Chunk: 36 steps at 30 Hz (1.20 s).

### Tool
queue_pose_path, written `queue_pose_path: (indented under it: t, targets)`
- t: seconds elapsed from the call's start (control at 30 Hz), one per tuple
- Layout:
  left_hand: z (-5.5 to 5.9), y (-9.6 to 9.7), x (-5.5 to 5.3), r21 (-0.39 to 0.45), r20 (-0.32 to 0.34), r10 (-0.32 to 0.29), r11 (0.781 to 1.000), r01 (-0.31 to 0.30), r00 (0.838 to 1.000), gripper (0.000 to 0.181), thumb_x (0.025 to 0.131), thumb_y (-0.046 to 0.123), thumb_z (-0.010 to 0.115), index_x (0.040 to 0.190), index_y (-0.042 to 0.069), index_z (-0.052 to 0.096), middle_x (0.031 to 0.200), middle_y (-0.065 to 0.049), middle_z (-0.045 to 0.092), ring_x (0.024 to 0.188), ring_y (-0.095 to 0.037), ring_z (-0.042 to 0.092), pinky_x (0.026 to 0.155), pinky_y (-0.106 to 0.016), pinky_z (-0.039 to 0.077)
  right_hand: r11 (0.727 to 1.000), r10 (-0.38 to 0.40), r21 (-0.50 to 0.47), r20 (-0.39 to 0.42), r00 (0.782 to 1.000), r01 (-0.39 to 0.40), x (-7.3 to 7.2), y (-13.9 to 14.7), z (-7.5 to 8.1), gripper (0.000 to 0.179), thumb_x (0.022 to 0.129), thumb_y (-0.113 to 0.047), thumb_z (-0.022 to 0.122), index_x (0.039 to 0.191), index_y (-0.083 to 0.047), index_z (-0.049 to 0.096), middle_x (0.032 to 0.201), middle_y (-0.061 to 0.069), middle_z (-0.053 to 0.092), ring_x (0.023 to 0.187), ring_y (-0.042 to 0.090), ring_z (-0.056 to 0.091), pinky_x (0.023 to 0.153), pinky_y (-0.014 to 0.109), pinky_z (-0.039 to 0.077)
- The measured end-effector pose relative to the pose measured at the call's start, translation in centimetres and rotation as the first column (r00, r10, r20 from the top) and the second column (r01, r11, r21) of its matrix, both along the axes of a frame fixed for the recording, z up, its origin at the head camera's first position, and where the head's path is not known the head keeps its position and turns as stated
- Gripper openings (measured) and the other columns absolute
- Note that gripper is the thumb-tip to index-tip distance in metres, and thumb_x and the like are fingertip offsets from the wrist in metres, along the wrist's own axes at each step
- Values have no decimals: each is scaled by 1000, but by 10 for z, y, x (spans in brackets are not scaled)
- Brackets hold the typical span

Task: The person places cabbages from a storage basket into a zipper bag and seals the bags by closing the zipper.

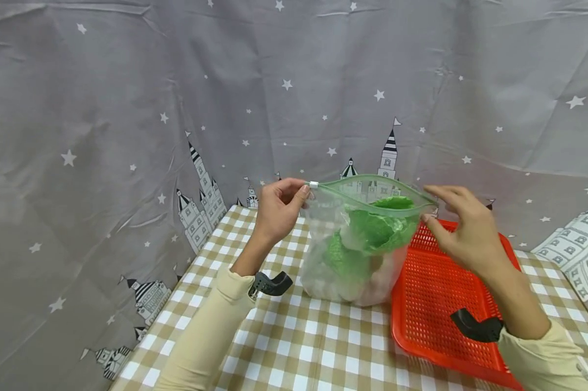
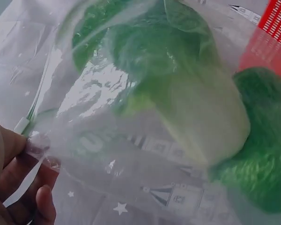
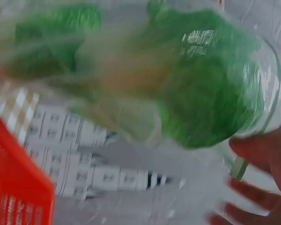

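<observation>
A clear zip bag [image 1: 319, 233] with a green zip strip [image 1: 355, 203] stands upright on the table, its mouth spread apart. Inside are leafy green vegetables [image 1: 382, 225]; the left wrist view shows a pale stalk [image 2: 206, 117] among the leaves. My left hand [image 1: 278, 212] pinches the bag's left top corner, right beside the white slider [image 1: 313, 184]. At the opposite corner is my right hand [image 1: 470, 233], its thumb and fingers spread apart on either side of the strip's end. Its thumb [image 3: 253, 145] lies right at the bag's edge in the right wrist view.
A red plastic basket [image 1: 450, 355] with a perforated bottom sits right of the bag, under my right forearm. A brown-and-white checked cloth [image 1: 284, 347] covers the table. Behind hangs a grey curtain [image 1: 294, 130] with stars and castles. Each wrist bears a black mount [image 1: 273, 284].
</observation>
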<state>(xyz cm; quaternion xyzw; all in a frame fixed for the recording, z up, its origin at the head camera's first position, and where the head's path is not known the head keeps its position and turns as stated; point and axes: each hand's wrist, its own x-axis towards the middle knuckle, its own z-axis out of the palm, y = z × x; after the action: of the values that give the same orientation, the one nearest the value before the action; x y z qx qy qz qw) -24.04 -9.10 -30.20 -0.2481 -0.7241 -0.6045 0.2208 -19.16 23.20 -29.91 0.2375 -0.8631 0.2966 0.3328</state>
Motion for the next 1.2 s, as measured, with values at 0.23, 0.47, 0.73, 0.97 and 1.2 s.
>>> queue_pose_path:
  t: [0.23, 0.47, 0.73, 0.97, 1.2]
  targets:
    - [9, 7, 14, 20, -4, 63, 998, -63, 998, 11, 92, -6, 59, 92, -14, 66, 80, -26, 68, 64, -44, 64, 60, -42, 56, 957, 288, 88, -220, 932, -275, 6, -41, 4, 38, 89, -28, 65, 116, -3, 69, 116, 14, 65, 115, 38, 51, 101, 49, 30]
    - [8, 3, 14, 38, 14, 127, 991, -127, 992, 11, 92, -5, 59, 93, -13, 67, 81, -25, 69, 63, -43, 65, 54, -23, 50, 975, 219, 91, -210, 953, -205, 2, -39, 0, 44, 92, -42, 66, 114, -3, 70, 117, 16, 64, 115, 40, 51, 101, 51, 31]
    - [1, -11, 6, 86, 57, 101, 991, -105, 993, 12, 92, -7, 59, 94, -16, 66, 83, -29, 67, 63, -44, 63, 57, -23, 52, 992, 123, -8, 41, 992, -122, -12, -9, -6, 28, 83, 6, 72, 109, 0, 67, 102, 10, 68, 89, 23, 64, 74, 9, 46]
    - [2, -14, 5, 63, 62, 20, 998, -24, 998, 12, 93, -5, 59, 95, -16, 65, 83, -29, 67, 66, -43, 63, 58, -26, 53, 978, 187, 47, 238, 953, -204, -22, -3, -3, 5, 91, -6, 67, 96, -7, 66, 88, 1, 69, 80, 18, 66, 70, 16, 50]
    - [7, -16, 10, 106, -7, 154, 983, -152, 988, 12, 92, -6, 60, 94, -15, 67, 80, -27, 68, 62, -45, 62, 58, -29, 54, 987, 158, 35, -84, 984, -155, -16, 8, 9, 14, 76, 11, 75, 84, 0, 73, 76, 7, 72, 70, -3, 62, 63, 9, 47]
